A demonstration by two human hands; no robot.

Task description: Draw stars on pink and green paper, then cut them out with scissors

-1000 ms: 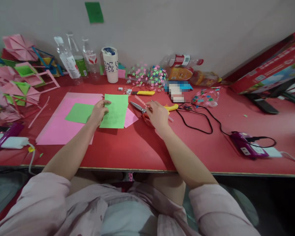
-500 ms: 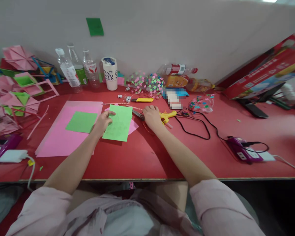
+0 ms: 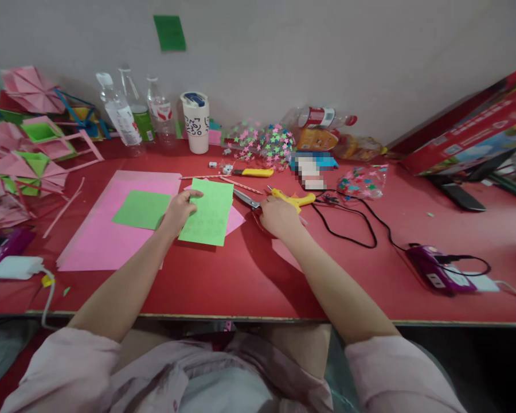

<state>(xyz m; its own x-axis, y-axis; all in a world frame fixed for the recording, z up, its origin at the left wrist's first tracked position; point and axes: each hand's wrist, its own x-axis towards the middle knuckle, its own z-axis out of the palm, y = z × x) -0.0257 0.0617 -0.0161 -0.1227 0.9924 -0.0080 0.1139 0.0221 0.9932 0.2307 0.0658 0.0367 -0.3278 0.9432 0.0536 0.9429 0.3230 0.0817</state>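
- On the red flat tabletop (image 3: 223, 281), near the middle, the left hand (image 3: 181, 212) pinches a light green paper sheet (image 3: 208, 215) by its left edge. The sheet has slid a bit to the right and is turned slightly.
- Under that sheet, a small pink piece of paper (image 3: 235, 220) pokes out on the right side. It is mostly covered up.
- A second ago, the right hand (image 3: 280, 217) seemed to hold a thin pink-and-white striped stick (image 3: 241, 184). Now the stick lies on the table, just behind the scissors with shiny silver blades (image 3: 246, 198).
- The right hand's fingers bend down over the handle end of the scissors. I cannot tell if they grip it or only touch it.
- The blades point left, at the green sheet's edge. I cannot tell if they touch it.
- More of the yellow plastic glue gun (image 3: 294, 199) shows now, with its tip out beside the right hand.
- So the stick looks put aside, and the scissors look like the tool in use. The green sheet looks whole, and no cutting shows.
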